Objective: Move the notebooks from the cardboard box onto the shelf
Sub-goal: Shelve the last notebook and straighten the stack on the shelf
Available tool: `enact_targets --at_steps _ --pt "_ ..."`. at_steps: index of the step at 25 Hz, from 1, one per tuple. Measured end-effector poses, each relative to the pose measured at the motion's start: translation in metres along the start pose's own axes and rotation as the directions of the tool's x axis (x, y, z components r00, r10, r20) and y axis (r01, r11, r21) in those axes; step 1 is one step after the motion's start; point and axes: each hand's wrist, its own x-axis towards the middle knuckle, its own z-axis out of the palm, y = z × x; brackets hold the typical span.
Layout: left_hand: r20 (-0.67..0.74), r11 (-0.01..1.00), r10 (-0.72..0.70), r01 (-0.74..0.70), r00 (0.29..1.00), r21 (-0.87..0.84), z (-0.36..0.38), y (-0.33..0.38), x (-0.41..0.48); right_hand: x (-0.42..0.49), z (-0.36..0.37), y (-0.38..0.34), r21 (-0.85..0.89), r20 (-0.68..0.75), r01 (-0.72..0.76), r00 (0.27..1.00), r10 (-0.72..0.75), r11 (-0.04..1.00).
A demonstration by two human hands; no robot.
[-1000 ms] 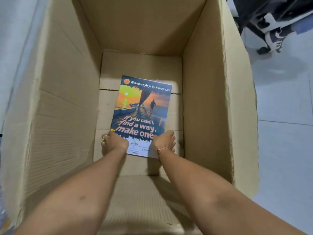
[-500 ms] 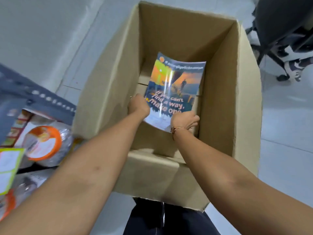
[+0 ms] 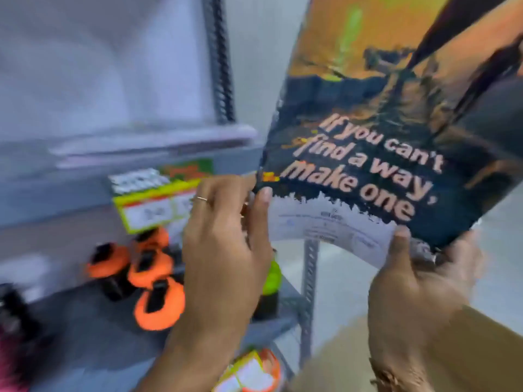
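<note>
A notebook (image 3: pixel 382 123) with a sunset cover reading "If you can't find a way, make one" is held up close to the camera, tilted to the right. My left hand (image 3: pixel 223 244) pinches its lower left corner, thumb on the cover. My right hand (image 3: pixel 418 284) holds its lower right edge from beneath, thumb on the white strip. A grey metal shelf (image 3: pixel 147 154) stands to the left, its upper board level with the notebook's bottom. A brown edge of the cardboard box (image 3: pixel 339 360) shows low between my arms. The picture is motion-blurred.
On the lower shelf board sit several orange-and-black items (image 3: pixel 147 267) and a green one (image 3: pixel 273 275). A yellow-green label (image 3: pixel 158 205) hangs on the shelf's front. A perforated upright post (image 3: pixel 310 278) runs down beside the notebook. Another orange packet (image 3: pixel 254 372) lies below.
Both hands have lifted the notebook out of the cardboard box and up toward the shelf on the left. The view has swung from the box to the shelf.
</note>
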Motion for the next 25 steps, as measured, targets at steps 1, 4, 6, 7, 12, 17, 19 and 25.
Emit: enact_targets --at_steps 1,4,6,7,12,17,19,25 --pt "-0.044 0.998 -0.024 0.027 0.999 0.055 -0.023 -0.005 0.020 0.003 0.018 -0.024 0.040 0.052 0.061 0.997 -0.063 0.997" --pt "-0.163 0.945 -0.146 0.187 0.976 0.268 -0.079 -0.026 0.076 0.014 0.083 -0.085 0.132 0.213 0.230 0.944 -0.254 0.964" --pt "-0.160 0.859 -0.196 0.248 0.967 0.449 -0.096 -0.041 0.108 0.027 0.126 -0.112 0.163 0.386 0.271 0.867 -0.314 0.949" --pt "-0.144 0.814 -0.233 0.274 0.962 0.512 -0.098 -0.048 0.120 0.032 0.146 -0.119 0.136 0.484 0.281 0.818 -0.311 0.950" --pt "0.043 0.617 -0.559 0.380 0.828 0.689 -0.080 -0.097 0.138 0.028 0.204 -0.116 -0.218 0.856 0.542 0.506 -0.108 0.812" --pt "0.146 0.640 -0.604 0.369 0.783 0.674 -0.078 -0.108 0.125 0.025 0.188 -0.117 -0.230 0.868 0.515 0.493 -0.066 0.826" --pt "0.158 0.660 -0.615 0.395 0.772 0.639 -0.081 -0.107 0.125 0.026 0.181 -0.114 -0.193 0.880 0.472 0.471 -0.061 0.860" --pt "0.275 0.788 -0.580 0.442 0.767 0.430 -0.097 -0.083 0.117 0.037 0.144 -0.111 -0.098 0.927 0.379 0.371 -0.054 0.920"
